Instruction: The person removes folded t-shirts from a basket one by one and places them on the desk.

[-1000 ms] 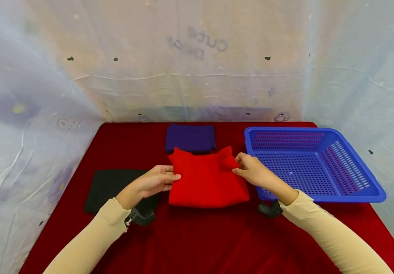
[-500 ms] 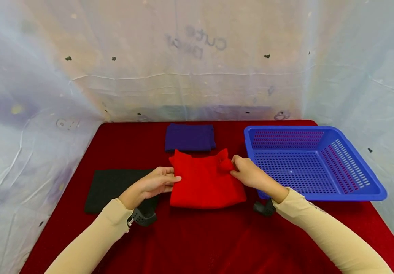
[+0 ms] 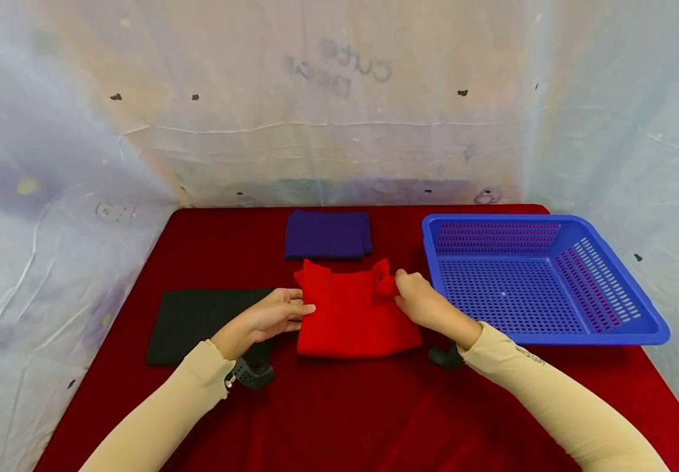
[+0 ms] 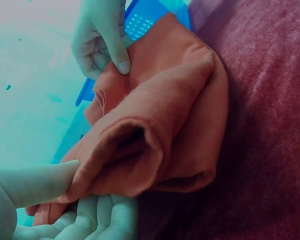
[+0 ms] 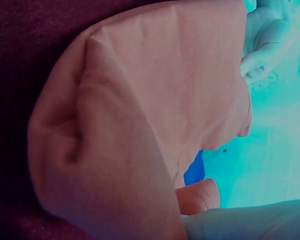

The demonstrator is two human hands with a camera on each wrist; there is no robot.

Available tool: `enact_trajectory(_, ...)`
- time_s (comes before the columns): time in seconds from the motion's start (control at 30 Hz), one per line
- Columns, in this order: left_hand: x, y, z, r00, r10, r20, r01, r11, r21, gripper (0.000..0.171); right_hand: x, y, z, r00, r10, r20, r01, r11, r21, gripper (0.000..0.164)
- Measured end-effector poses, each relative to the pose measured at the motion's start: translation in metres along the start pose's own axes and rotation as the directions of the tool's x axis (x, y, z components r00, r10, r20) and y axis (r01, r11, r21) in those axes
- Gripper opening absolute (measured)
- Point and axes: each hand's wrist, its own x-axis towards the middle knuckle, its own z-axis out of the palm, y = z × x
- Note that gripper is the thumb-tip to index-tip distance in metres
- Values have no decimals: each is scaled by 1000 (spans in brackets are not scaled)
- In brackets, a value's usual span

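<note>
A red cloth [image 3: 351,318], folded in layers, is held up between both hands in front of me. My left hand [image 3: 274,313] pinches its left edge, thumb on top and fingers beneath. At the upper right corner my right hand [image 3: 425,303] pinches the fabric, which bunches beside the fingertips. In the left wrist view the cloth [image 4: 185,105] shows an open rolled fold near the left thumb, and the right hand's thumb [image 4: 117,55] presses on its far edge. The cloth [image 5: 135,100] nearly fills the right wrist view, with a crease along one side.
Behind the red cloth lies a folded navy cloth [image 3: 326,235]. A folded black cloth [image 3: 198,321] lies to the left, partly under the left forearm. On the right stands a blue perforated basket [image 3: 493,237]. Everything rests on a red-covered table [image 3: 339,419], with plastic sheeting [image 3: 328,151] around it.
My right hand has moved left and slightly toward me, bunching the cloth's upper right corner inward. The left hand keeps its hold, shifting slightly right.
</note>
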Motion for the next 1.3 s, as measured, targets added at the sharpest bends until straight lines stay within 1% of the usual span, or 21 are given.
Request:
enact_trajectory(0.1,1,-1,1,1000,0,-1,0,1000,0,74,1,1,1,1000,11,7,-11,1000,-19,14)
enact_trajectory(0.2,1,-1,1,1000,2,-4,-2,1000,4,73,3,2,3,999,30,14,-29,998,-51,11)
enact_trajectory(0.37,2,-2,1,1000,11,1,-11,1000,18,69,8,1,6,996,80,26,-76,989,-124,7)
enact_trajectory(0.5,2,-3,0,1000,9,-7,-9,1000,19,69,9,-2,9,995,95,23,-89,976,-198,9)
enact_trajectory(0.57,2,-4,0,1000,2,-17,-2,1000,12,71,9,-2,10,996,82,22,-75,968,-238,10)
enact_trajectory(0.63,2,-4,0,1000,-1,-23,2,1000,15,74,8,-3,11,998,52,19,-44,959,-280,12)
enact_trajectory(0.77,3,-4,0,999,-6,-33,7,1000,12,71,6,-2,13,1000,-14,3,14,939,-344,14)
enact_trajectory(0.83,3,-5,0,999,-10,-46,10,1000,13,69,6,-2,14,1000,-21,-5,18,931,-365,16)
enact_trajectory(0.97,1,-5,1,998,-14,-68,16,999,32,68,9,-1,16,999,-17,-30,3,916,-400,17)
enact_trajectory(1.13,1,-4,3,993,-31,-118,36,999,35,67,13,-4,17,996,9,-91,-49,894,-445,19)
enact_trajectory(1.2,1,-3,5,990,-36,-138,40,999,28,69,14,-4,18,995,33,-98,-73,894,-443,21)
enact_trajectory(1.3,1,0,6,990,-27,-139,31,999,25,71,14,-3,17,994,29,-102,-71,898,-434,22)
